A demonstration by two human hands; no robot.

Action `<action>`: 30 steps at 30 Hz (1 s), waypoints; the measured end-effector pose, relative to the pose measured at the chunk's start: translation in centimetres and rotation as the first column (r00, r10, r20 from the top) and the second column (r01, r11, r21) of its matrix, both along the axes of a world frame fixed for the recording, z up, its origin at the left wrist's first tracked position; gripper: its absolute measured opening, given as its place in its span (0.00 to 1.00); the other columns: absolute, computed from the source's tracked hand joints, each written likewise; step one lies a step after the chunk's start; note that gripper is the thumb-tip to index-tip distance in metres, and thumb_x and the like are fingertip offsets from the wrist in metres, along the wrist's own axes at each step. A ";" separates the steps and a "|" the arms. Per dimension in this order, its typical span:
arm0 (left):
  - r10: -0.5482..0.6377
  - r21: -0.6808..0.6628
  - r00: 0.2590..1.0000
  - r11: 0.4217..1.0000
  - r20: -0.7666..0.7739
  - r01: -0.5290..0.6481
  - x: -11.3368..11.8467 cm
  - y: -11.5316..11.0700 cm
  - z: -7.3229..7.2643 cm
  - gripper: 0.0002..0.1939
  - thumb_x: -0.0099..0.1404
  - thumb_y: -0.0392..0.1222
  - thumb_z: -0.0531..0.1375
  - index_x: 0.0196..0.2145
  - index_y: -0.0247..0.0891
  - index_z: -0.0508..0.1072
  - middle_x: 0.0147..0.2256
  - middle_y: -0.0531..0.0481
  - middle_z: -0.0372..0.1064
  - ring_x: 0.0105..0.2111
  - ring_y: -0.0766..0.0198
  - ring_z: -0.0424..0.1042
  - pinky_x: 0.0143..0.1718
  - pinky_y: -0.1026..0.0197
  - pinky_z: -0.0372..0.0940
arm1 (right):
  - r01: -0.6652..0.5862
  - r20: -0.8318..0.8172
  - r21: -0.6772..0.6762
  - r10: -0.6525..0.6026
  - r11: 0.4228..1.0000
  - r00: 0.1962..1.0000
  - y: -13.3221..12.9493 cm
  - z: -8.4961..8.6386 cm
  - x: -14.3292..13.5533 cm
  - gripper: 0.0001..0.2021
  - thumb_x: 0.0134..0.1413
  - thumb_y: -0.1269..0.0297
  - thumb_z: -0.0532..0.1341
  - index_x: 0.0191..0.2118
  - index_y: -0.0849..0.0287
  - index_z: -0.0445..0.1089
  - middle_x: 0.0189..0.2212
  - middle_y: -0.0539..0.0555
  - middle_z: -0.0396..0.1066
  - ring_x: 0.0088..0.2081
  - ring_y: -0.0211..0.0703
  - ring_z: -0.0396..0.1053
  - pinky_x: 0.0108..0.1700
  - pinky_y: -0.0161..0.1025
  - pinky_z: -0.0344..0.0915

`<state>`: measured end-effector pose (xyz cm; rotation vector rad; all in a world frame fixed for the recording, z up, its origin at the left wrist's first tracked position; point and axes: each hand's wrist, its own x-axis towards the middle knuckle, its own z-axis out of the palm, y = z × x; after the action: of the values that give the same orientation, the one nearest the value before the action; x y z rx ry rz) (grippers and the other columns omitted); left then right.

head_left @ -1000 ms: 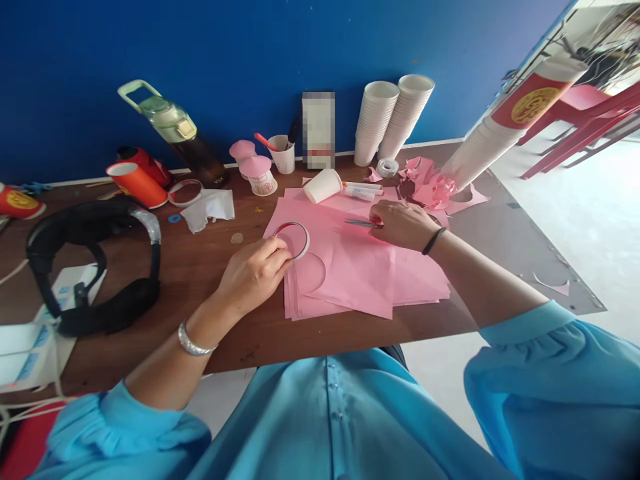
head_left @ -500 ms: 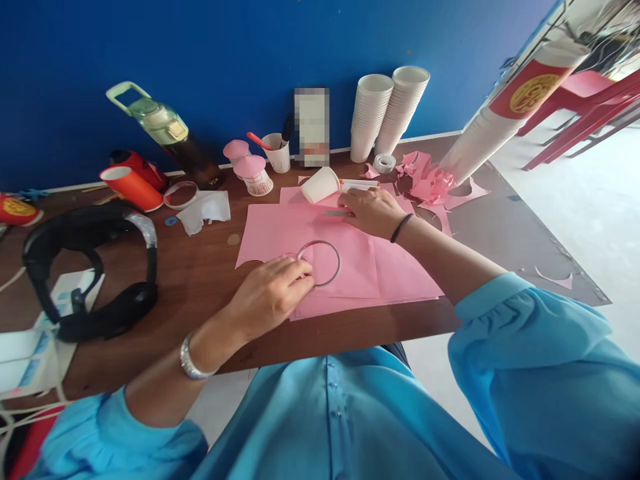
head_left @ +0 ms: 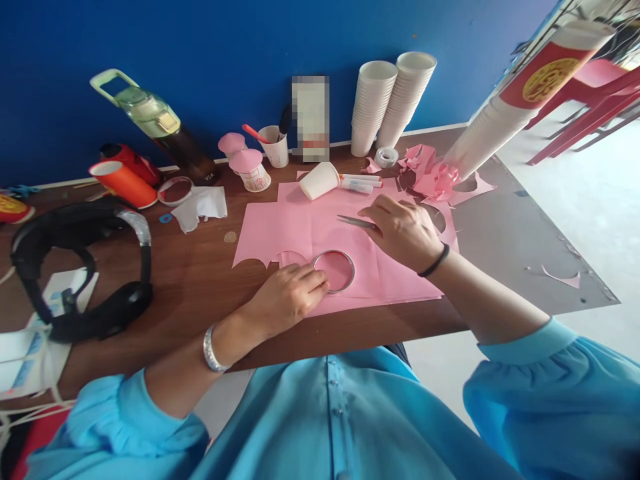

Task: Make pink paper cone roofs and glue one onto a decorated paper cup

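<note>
My left hand (head_left: 295, 291) pinches the near-left edge of a thin silver bangle-like ring (head_left: 353, 272), which is over the pink paper (head_left: 295, 223) close to the table's front. My right hand (head_left: 400, 229) is closed around a pair of scissors (head_left: 354, 220). Their blades point left above the paper, and the handles are hidden in my fingers. The sheets of paper have curved bites cut from their edges. Beyond my right hand lie a paper cup (head_left: 319, 181) on its side and several markers (head_left: 361, 181).
Stacked paper cups (head_left: 373, 107) stand by the blue wall, near a tape roll (head_left: 387, 157) and crumpled pink scraps (head_left: 437, 179). Two small cups with pink cone roofs (head_left: 246, 161), a bottle (head_left: 173, 130) and a black headset (head_left: 143, 267) are to the left.
My left hand has moved the ring right and slightly nearer to me. My right hand has lifted the scissors and drawn back to the right, away from the markers.
</note>
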<state>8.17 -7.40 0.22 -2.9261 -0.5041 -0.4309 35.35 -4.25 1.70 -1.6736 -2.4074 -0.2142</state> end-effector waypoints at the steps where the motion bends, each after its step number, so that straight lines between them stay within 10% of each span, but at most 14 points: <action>1: -0.001 -0.001 1.000 1.000 0.005 0.001 0.0 -0.1 0.0 0.10 0.72 0.28 0.55 0.40 0.34 0.77 0.37 0.47 0.77 0.35 0.60 0.74 0.37 0.58 0.70 | 0.007 -0.019 -0.011 -0.007 1.000 1.000 -0.6 -0.1 0.0 0.13 0.68 0.63 0.56 0.49 0.58 0.77 0.42 0.59 0.76 0.35 0.47 0.70 0.34 0.41 0.54; 12: 0.273 -0.118 0.946 0.960 0.173 -0.255 -4.4 0.0 0.4 0.06 0.72 0.35 0.60 0.42 0.37 0.78 0.39 0.48 0.77 0.35 0.62 0.76 0.36 0.59 0.70 | -0.242 -0.185 -0.051 0.229 0.969 0.956 -6.4 -1.7 -1.0 0.13 0.72 0.63 0.56 0.45 0.60 0.79 0.36 0.54 0.75 0.28 0.38 0.68 0.31 0.38 0.57; 30: 0.120 0.100 0.989 0.989 -0.082 -0.112 -3.4 -1.1 0.5 0.09 0.69 0.28 0.58 0.32 0.36 0.74 0.34 0.48 0.74 0.31 0.60 0.69 0.32 0.56 0.64 | -0.313 -0.059 0.068 0.317 0.947 0.947 -8.0 -1.5 -1.7 0.14 0.67 0.75 0.54 0.38 0.59 0.77 0.36 0.53 0.75 0.25 0.36 0.61 0.31 0.38 0.56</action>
<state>4.81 -8.51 0.74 -2.7928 -0.6198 -0.3008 33.63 -12.20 0.23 -1.2265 -2.5444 -0.1700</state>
